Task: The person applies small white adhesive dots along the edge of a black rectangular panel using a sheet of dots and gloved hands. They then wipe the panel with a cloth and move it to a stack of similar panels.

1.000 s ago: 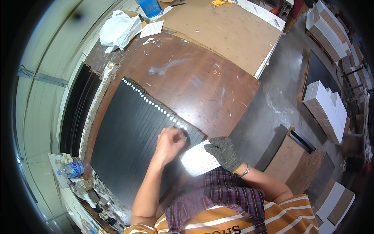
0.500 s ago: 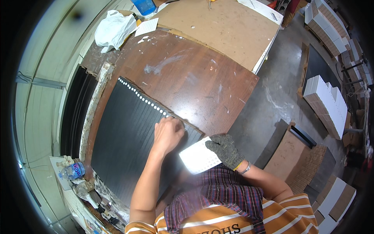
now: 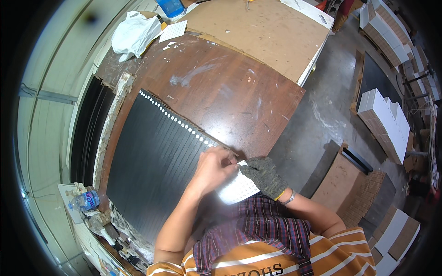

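Observation:
My left hand (image 3: pixel 215 169), bare, is closed with its fingertips pinched together at the upper corner of a white sheet of round stickers (image 3: pixel 237 189). Whatever lies between those fingertips is hidden. In a dark grey knit glove, my right hand (image 3: pixel 265 177) grips the same sheet by its right edge, thumb on top. Black slats (image 3: pixel 152 156) lie side by side beneath my left forearm. A row of white round stickers (image 3: pixel 172 118) runs along their far ends, up to my left hand.
The slats rest on a brown wooden table (image 3: pixel 221 87). At its far side are a brown board (image 3: pixel 258 34), a white plastic bag (image 3: pixel 136 36) and another sticker sheet (image 3: pixel 173 31). A water bottle (image 3: pixel 85 201) lies at left. Stacked white-topped pieces (image 3: pixel 384 119) stand on the floor at right.
My left hand has moved right and nearer, from the row of stickers to the sheet. More white dots show at the row's near end. My right hand stays on the sheet.

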`<state>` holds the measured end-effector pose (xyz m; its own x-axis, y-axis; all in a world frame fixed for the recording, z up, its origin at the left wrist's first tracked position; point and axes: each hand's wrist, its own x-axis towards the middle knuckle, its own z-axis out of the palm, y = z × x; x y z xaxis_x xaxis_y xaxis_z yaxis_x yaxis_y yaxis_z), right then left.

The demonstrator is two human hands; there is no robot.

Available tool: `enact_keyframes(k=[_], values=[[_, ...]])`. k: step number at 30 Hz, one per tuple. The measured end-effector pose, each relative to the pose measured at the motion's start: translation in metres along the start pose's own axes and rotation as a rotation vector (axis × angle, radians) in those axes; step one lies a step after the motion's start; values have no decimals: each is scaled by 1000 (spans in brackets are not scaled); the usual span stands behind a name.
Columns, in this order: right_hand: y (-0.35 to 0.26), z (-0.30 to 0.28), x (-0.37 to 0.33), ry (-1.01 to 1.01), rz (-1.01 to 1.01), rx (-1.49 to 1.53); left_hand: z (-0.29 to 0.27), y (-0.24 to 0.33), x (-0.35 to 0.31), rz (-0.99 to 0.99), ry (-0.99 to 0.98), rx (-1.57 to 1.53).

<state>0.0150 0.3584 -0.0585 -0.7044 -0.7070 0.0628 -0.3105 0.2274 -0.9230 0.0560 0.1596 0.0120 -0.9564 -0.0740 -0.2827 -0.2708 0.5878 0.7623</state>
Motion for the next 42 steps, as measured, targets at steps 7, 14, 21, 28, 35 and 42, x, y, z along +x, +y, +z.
enact_keyframes(k=[7,14,21,28,35,42], values=[[4,7,-2,47,-124,-111,6,-3,-1,-26,13,-65],[1,8,-2,48,-52,-26,5,-16,-9,-143,-13,-275],[1,8,-1,-8,105,107,-14,-28,1,-135,72,-46],[5,9,-3,40,11,61,1,-12,-2,-71,-14,-93],[6,10,-2,35,-29,5,10,-10,-3,-51,34,-59],[0,7,0,115,-168,-23,6,-15,-13,-38,52,-92]])
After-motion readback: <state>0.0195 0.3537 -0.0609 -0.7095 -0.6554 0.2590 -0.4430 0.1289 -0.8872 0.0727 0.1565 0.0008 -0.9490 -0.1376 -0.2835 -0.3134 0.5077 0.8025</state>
